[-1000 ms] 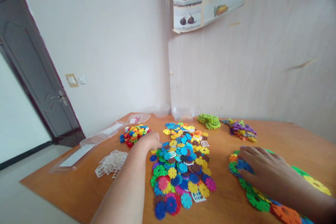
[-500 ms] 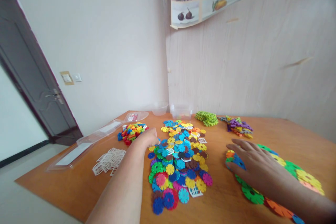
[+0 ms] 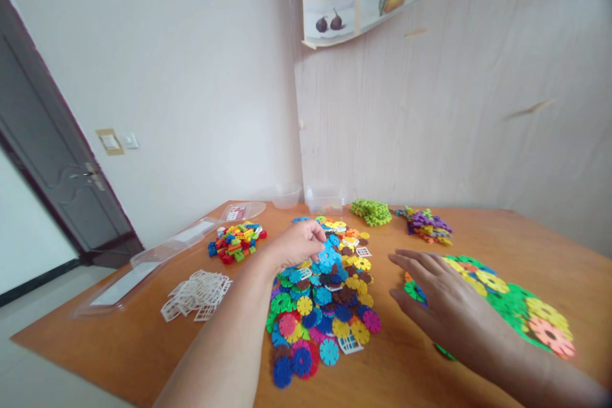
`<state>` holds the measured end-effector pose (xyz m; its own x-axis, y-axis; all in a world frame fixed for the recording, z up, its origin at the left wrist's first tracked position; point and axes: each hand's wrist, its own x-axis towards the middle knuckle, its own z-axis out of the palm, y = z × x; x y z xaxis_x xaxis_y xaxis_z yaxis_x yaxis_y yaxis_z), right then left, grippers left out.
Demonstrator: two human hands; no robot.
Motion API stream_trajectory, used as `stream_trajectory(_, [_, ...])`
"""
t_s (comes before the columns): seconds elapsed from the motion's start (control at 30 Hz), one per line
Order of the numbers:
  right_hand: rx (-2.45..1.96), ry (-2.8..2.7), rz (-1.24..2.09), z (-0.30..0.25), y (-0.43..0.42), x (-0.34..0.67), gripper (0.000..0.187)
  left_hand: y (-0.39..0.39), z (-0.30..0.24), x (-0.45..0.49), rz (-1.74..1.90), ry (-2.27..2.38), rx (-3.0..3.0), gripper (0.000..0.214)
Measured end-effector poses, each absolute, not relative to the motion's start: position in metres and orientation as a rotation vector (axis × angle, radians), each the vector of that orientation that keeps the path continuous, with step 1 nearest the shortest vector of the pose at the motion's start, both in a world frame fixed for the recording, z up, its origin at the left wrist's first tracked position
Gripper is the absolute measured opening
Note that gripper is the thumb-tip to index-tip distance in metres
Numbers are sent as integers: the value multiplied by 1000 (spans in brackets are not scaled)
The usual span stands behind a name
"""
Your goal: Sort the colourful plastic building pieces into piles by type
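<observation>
My left hand (image 3: 305, 243) is over the upper part of a heap of small notched plastic discs (image 3: 324, 315) in many colours. Its fingers are pinched on a light blue notched disc (image 3: 329, 256), which hangs just above the heap. On the right, my right hand (image 3: 433, 284) is open, palm down and fingers stretched out. Beneath and beside it lie larger notched discs (image 3: 514, 306) in green, yellow, orange, pink and blue, partly hidden by the hand and forearm. A few white lattice window pieces (image 3: 351, 344) lie among the small discs.
Left of the heap are white lattice pieces (image 3: 198, 295) and a pile of coloured bricks (image 3: 236, 242). Clear plastic lids (image 3: 127, 284) line the left table edge. Clear tubs (image 3: 325, 201) stand at the wall, near green pieces (image 3: 370, 211) and purple pieces (image 3: 429, 224).
My left hand has moved right, from the heap's left edge to over its top, bringing the light blue disc. My right hand stays open over the large discs, slightly shifted.
</observation>
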<state>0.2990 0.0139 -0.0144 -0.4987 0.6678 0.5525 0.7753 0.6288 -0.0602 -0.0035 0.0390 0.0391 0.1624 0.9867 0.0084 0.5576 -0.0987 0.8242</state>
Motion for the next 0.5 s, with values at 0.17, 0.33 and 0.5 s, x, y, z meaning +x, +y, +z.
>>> stream_trajectory(0.17, [-1015, -2312, -174, -14, -1, 288, 58, 26, 44, 38, 731, 1225, 1808, 15])
stream_trajectory(0.33, [-951, -2319, -58, -8, -10, 282, 49, 16, 42, 62, 664, 1035, 1805, 17])
stream_trajectory(0.5, [-977, -2270, 42, -3, -12, 280, 35, 17, 35, 74, 686, 972, 1714, 20])
